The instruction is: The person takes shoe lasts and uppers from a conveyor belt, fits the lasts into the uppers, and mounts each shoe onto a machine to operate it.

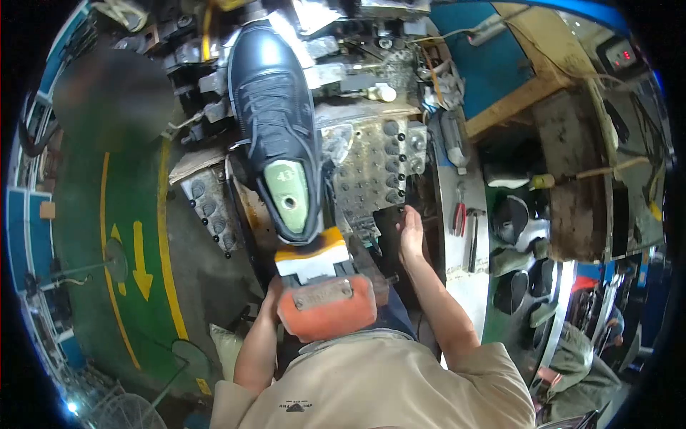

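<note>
On the machine (363, 176), a shoe (273, 118) seems mounted at 11 o'clock, clearance apparently needed, right hand (410, 234) spread empty, left hand's (273, 292) grip indiscernible.

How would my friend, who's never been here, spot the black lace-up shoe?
Find the big metal machine in front of the beige shirt. Toward its middle, just beyond the orange-red block, is the shoe, toe pointing away from the shirt. Unlike the machine around it, it has laces and a green insert marked 43.

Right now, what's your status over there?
Right hand open, apparently empty. Black shoe around green last, toe away. Orange pad blocking view of left hand, mostly.
</note>
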The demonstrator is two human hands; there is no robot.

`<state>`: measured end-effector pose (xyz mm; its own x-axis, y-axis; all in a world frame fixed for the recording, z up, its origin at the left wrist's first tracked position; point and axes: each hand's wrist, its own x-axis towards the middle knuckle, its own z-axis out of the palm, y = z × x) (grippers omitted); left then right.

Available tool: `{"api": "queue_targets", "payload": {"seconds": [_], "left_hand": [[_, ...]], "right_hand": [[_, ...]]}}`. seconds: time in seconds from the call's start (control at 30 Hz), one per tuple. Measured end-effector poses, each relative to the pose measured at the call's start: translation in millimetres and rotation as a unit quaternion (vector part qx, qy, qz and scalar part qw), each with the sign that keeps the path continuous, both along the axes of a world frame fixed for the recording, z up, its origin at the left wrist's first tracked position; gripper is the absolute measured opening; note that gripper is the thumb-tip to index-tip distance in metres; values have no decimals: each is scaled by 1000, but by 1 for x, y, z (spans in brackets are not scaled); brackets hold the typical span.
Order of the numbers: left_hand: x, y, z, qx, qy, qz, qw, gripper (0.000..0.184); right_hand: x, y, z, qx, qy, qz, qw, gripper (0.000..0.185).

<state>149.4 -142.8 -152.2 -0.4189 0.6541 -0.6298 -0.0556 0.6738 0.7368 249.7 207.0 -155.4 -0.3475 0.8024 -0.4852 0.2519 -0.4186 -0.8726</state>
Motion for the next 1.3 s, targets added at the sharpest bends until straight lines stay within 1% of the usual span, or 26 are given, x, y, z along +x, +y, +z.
{"api": "queue_targets", "payload": {"seconds": [0.07, 0.2, 0.3, 0.33, 0.4, 0.5, 0.57, 0.67, 0.73, 0.83, 0.87, 0.9, 0.93, 0.97, 1.0, 1.03, 1.07, 1.1, 1.13, 1.17, 1.2, 1.23, 1.27, 1.3], "left_hand": [[1, -7, -1, 2, -29, 19, 999, 43], [-24, -13, -2, -12, -12, 68, 998, 49], [-42, -18, 2, -31, 3, 95, 995, 53], [-47, -19, 3, -35, 4, 100, 994, 54], [-50, -25, 8, -47, 4, 113, 992, 57], [-53, -34, 24, -64, -11, 131, 989, 61], [-50, -44, 44, -82, -34, 145, 985, 64], [-19, -53, 68, -118, -94, 164, 975, 68], [23, -51, 78, -144, -148, 175, 963, 71], [90, -31, 82, -145, -208, 192, 948, 75], [111, -16, 86, -136, -216, 193, 947, 77], [131, 4, 86, -117, -217, 192, 950, 78], [151, 28, 83, -91, -212, 184, 956, 80], [170, 60, 82, -66, -203, 167, 963, 81], [195, 103, 87, -34, -199, 140, 969, 87], [220, 147, 92, -2, -196, 115, 974, 93], [235, 176, 67, 22, -143, 46, 988, 90], [256, 212, 50, 43, -131, 2, 990, 89], [292, 262, 62, 66, -190, -19, 979, 85], [329, 306, 72, 109, -215, -61, 968, 81], [355, 332, 51, 94, -237, -77, 964, 78], [386, 357, 32, 112, -247, -121, 955, 73], [425, 382, 33, 124, -299, -132, 937, 68], [463, 402, 36, 105, -345, -153, 920, 64]], "right_hand": [[20, -12, -6, 21, -18, 28, 999, 40], [53, -37, -16, -28, -38, 44, 998, 37], [71, -49, -27, -73, -70, 87, 991, 32], [74, -54, -23, -111, -39, 72, 990, 34], [85, -57, -13, -128, -24, 86, 988, 36], [109, -52, -3, -134, -9, 91, 987, 37], [128, -48, -9, -124, -17, 74, 989, 38], [157, -45, -20, -110, -36, 47, 992, 39], [182, -44, -23, -121, -28, 67, 990, 38], [227, -37, -18, -143, -25, 109, 983, 37], [246, -35, -11, -163, -13, 117, 980, 35], [266, -28, 3, -184, 3, 117, 976, 38], [288, -26, 2, -189, 5, 103, 977, 38], [309, -23, 0, -160, 8, 107, 981, 41], [331, -20, -3, -130, 10, 108, 986, 44], [355, -12, -7, -177, 28, 122, 976, 61], [380, -4, -3, -180, 30, 103, 978, 61], [404, 3, 10, -198, 59, 77, 975, 71], [429, 10, 17, -212, 88, 49, 972, 83], [454, 16, 17, -235, 149, 32, 960, 100], [475, 18, 16, -230, 151, 11, 961, 100], [494, 20, 14, -189, 184, -38, 964, 104], [513, 23, 13, -146, 215, -87, 962, 108], [535, 31, 29, -63, 195, -144, 968, 103]]}}
